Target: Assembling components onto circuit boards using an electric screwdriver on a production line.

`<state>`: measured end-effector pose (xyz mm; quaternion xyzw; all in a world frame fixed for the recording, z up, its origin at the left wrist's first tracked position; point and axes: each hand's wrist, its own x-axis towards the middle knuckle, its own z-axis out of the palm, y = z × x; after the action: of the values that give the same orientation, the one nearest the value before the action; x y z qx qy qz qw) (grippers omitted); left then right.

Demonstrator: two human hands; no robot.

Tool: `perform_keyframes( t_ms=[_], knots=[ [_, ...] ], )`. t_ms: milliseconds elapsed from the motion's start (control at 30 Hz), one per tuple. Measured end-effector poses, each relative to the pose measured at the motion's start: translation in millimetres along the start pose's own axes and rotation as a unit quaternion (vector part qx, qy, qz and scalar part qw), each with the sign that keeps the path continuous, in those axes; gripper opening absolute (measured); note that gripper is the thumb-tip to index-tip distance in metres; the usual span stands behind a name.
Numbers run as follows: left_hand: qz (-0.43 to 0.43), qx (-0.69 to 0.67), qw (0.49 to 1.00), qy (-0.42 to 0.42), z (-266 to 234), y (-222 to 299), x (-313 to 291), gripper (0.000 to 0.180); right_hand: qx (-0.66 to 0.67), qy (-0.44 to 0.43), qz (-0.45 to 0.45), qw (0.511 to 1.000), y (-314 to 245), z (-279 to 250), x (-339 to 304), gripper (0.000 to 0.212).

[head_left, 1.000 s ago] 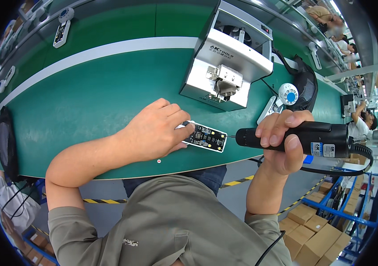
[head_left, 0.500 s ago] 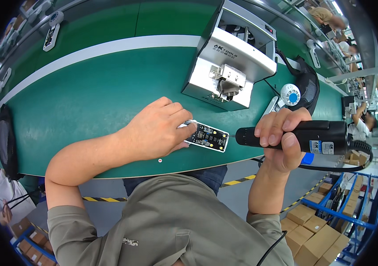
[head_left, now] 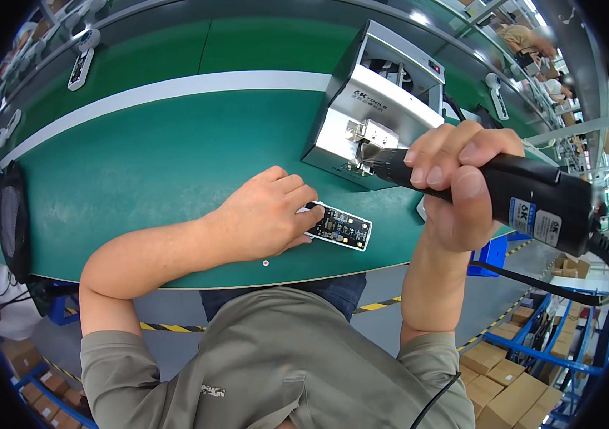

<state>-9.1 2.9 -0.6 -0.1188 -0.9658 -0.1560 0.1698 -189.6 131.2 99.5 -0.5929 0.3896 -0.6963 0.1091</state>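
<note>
My right hand (head_left: 458,175) is wrapped round a black electric screwdriver (head_left: 544,196), its cable trailing from the back end. The screwdriver's front end is at the outlet of a silver screw feeder (head_left: 397,104); whether the bit touches a screw there cannot be made out. On the green table, my left hand (head_left: 269,214) grips one end of a narrow white housing (head_left: 370,239). A black circuit board (head_left: 340,226) with small yellowish squares lies in this housing. Fingers cover its left end.
A small red-and-white round piece (head_left: 266,263) lies near the table's front edge. Dark mesh material (head_left: 13,222) sits at the far left. A blue bin (head_left: 490,256) is beyond the right front edge. Cardboard boxes (head_left: 512,393) and blue racks stand lower right. Other people are farther off.
My right hand has lifted the screwdriver away from the circuit board and up to the screw feeder's outlet. My left hand still holds the housing in nearly the same place.
</note>
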Motion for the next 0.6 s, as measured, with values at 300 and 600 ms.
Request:
perform_keyframes(
  t_ms=[300,600],
  knots=[
    [-0.013,-0.015,1.000,-0.018,0.1,-0.5,-2.0,0.030,0.125,-0.016,0.108,0.986,-9.7,14.4,-29.6,0.024],
    [0.007,0.009,1.000,0.014,1.0,-2.7,-1.0,0.027,0.145,-0.015,0.136,0.980,-10.7,28.7,-49.0,0.028]
  ],
)
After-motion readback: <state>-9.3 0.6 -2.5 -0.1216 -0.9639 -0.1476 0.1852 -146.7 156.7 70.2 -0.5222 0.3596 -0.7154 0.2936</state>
